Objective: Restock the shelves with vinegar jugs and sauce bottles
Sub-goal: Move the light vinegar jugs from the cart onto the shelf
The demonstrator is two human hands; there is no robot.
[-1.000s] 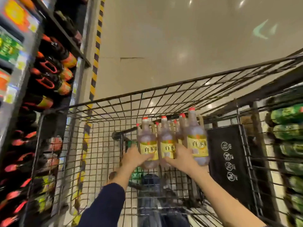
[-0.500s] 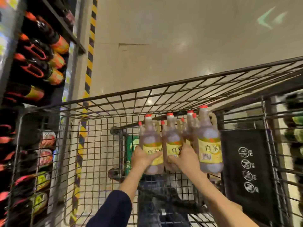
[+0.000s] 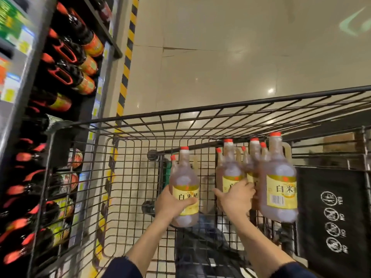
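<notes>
A: Vinegar jug point(image 3: 185, 194) sits in your left hand point(image 3: 170, 205), fingers wrapped round its yellow label, lifted apart from the cluster of jugs point(image 3: 259, 177) standing in the wire cart point(image 3: 200, 121).

B: And your right hand point(image 3: 235, 197)?

A: It's pressed against the cluster with fingers curled round one jug's body, though you can't tell whether it truly grips or only steadies.

B: So which step are you in?

A: Pulling stock from the cart, I'd judge. Next you need to swing that jug left toward the shelf point(image 3: 112, 43) of dark bottles point(image 3: 80, 63), clearing the cart's rim.

B: How does it point?

A: Long axis near upright, red cap point(image 3: 184, 148) on top, label facing you. Keep it that way so it stands straight down on its base.
</notes>
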